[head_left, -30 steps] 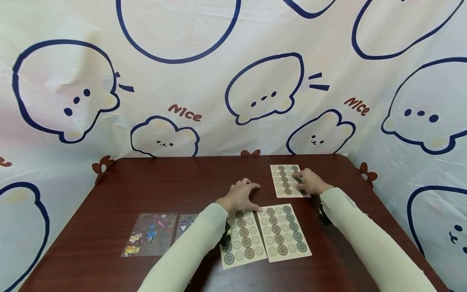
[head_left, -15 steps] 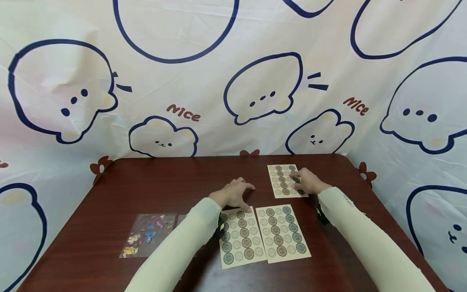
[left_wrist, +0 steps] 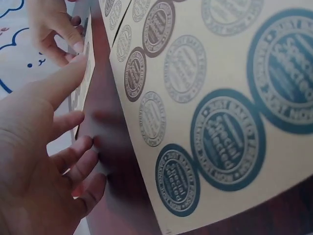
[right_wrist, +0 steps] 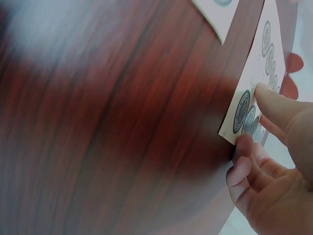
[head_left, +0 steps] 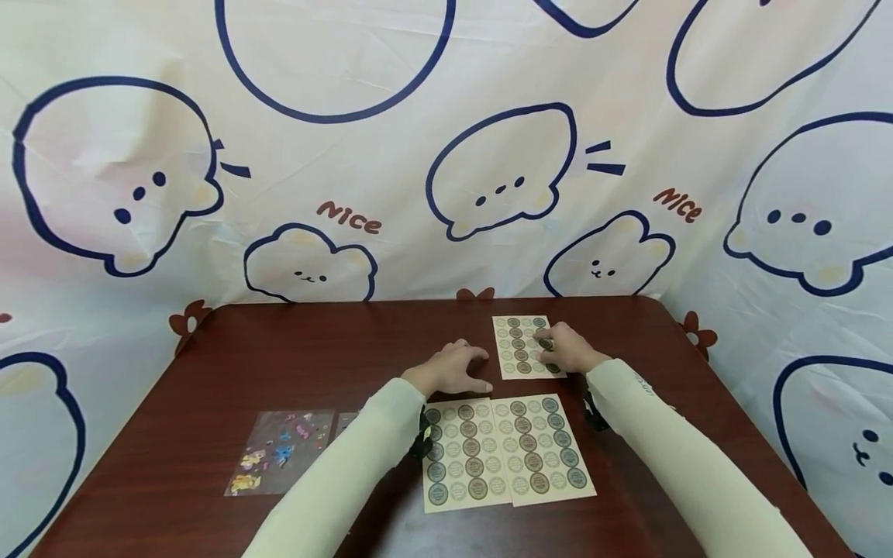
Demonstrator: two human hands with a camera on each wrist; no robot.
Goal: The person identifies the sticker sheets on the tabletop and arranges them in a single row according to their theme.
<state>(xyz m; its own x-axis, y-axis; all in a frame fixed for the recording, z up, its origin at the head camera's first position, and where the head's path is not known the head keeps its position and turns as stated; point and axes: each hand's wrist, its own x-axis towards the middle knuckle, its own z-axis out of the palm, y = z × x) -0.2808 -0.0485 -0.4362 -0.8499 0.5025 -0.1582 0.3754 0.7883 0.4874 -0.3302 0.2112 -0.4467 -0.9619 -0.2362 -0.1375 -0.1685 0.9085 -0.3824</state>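
Three cream sheets of round stickers lie on the table. My right hand (head_left: 574,350) rests its thumb and fingers on the far sticker sheet (head_left: 507,366), with the thumb (right_wrist: 274,100) on top near an edge. My left hand (head_left: 449,369), fingers loosely spread and holding nothing, is just beyond the near left sticker sheet (head_left: 456,508). In the left wrist view its thumb and fingers stand apart from that sheet's dark green and brown "Special Selected" seals (left_wrist: 227,139). The near right sticker sheet (head_left: 551,497) lies edge to edge with the left one; any overlap is unclear.
A clear sheet of colourful small stickers (head_left: 282,449) lies left of my left forearm. Another clear sheet (head_left: 344,422) is mostly hidden under that sleeve. The dark red wooden table (head_left: 314,349) ends at a cartoon-printed cloth (head_left: 405,263).
My right hand has slid the far sticker sheet to the left. The gap between the two near sheets has closed. My left thumb has come off the near left sheet's far edge.
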